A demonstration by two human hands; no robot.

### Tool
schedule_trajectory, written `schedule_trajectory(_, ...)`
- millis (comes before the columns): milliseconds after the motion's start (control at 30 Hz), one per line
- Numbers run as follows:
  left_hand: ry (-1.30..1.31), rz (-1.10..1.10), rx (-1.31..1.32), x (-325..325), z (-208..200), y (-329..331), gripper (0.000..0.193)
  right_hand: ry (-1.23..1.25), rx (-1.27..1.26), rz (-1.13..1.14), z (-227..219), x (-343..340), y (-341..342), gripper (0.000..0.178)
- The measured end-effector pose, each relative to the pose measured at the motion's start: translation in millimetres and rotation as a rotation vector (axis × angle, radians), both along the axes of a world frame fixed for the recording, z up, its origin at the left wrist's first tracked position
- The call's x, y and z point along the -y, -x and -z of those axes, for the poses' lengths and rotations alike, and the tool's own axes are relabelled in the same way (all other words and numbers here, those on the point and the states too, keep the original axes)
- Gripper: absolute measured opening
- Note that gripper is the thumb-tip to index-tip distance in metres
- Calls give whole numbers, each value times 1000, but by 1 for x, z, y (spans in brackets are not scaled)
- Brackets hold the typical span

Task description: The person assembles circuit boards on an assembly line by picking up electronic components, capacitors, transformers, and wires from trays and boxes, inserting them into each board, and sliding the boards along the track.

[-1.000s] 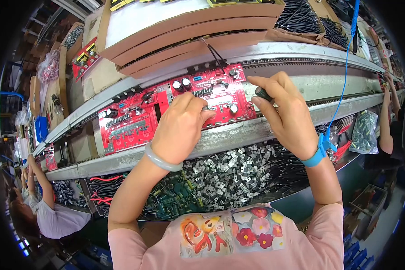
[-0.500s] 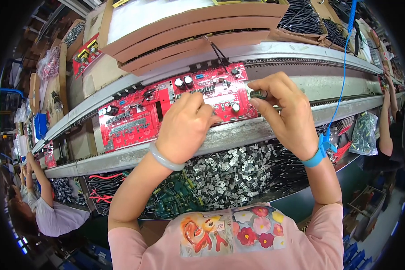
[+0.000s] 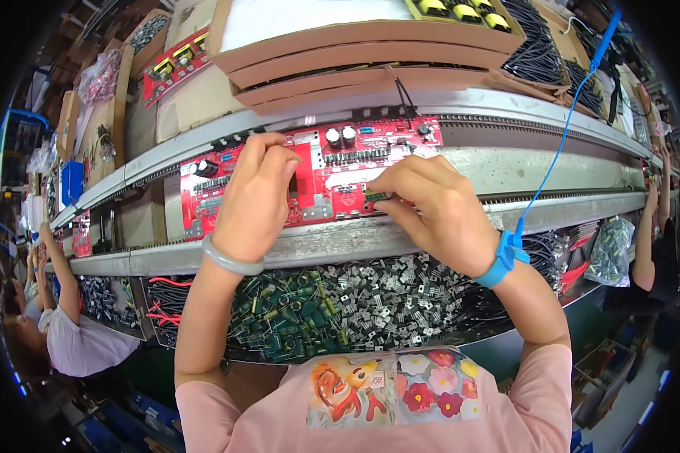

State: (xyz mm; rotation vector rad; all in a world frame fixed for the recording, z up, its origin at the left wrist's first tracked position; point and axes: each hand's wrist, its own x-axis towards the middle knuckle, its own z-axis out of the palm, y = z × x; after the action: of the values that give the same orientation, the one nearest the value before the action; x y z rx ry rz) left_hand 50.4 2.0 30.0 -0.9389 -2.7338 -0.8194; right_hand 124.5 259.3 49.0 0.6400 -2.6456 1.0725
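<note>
A long red circuit board with many parts on it lies across the metal conveyor rails. My right hand pinches a dark green cylindrical capacitor low over the near right part of the board; whether its leads touch the board is hidden. Over the board's left half is my left hand, its fingers curled toward the thumb. What those fingers hold, if anything, does not show. Tall black-and-white capacitors stand along the board's far side.
Below the near rail, a tray holds loose green capacitors, silver-black transistors and black wires. Cardboard trays stand beyond the far rail. A blue cord runs from my right wristband. Other people work at both sides.
My right hand has brought the green capacitor from beside the board's right edge to over the board. My left hand has moved left along the board, its fingertips lifting off the near edge.
</note>
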Motion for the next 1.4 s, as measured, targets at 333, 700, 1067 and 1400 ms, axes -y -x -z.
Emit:
schedule_trajectory(333, -124, -57, 168, 9, -3, -8, 24, -162, -46, -36, 17, 15, 16, 21)
schedule_trajectory(700, -230, -49, 194, 17, -3, -24, 14, -162, -80, -217, 15, 11, 25, 26)
schedule_trajectory(1067, -254, 1, 160, 11, 1, -23, 26, -63, 51, -223, 18, 21, 35, 23)
schedule_trajectory(1400, -252, 109, 45, 7, 12, -11, 28, -96, -50, -233, 33, 26, 29, 21)
